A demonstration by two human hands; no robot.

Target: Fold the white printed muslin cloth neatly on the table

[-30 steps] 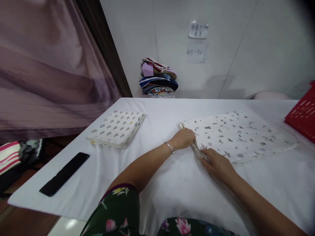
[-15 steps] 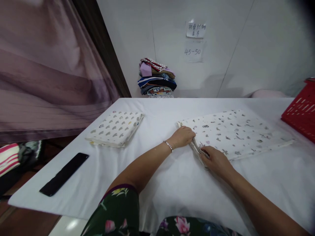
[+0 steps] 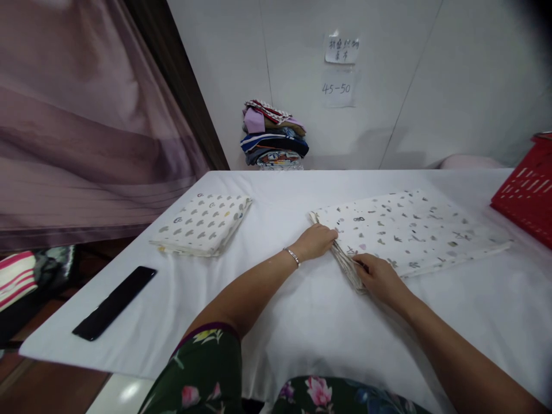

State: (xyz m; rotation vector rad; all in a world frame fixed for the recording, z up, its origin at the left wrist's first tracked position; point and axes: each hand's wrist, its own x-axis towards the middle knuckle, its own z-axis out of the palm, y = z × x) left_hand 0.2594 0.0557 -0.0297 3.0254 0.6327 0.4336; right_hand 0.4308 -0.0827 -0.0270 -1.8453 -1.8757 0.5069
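A white cloth (image 3: 401, 230) with small grey and brown prints lies folded in several layers on the right half of the table. My left hand (image 3: 317, 240) pinches the layered edge at its left side, fingers closed over the top. Nearer to me along that same edge, my right hand (image 3: 377, 276) grips the layers between thumb and fingers. The stacked edges fan slightly between and below my hands. To the left, apart from both hands, lies another folded white cloth (image 3: 207, 224) with grey mouse-head prints.
A white cover (image 3: 276, 322) spreads over the table. On its left rests a black flat slab (image 3: 115, 302). A red slotted basket (image 3: 526, 192) stands at the right edge. Folded fabrics (image 3: 275, 138) are piled beyond the far edge, against the wall. A pink curtain (image 3: 86, 126) hangs at left.
Both hands keep their grip on the layered edge. My left hand has shifted slightly left, and the layers near my right hand look more spread and flatter. The view has moved slightly.
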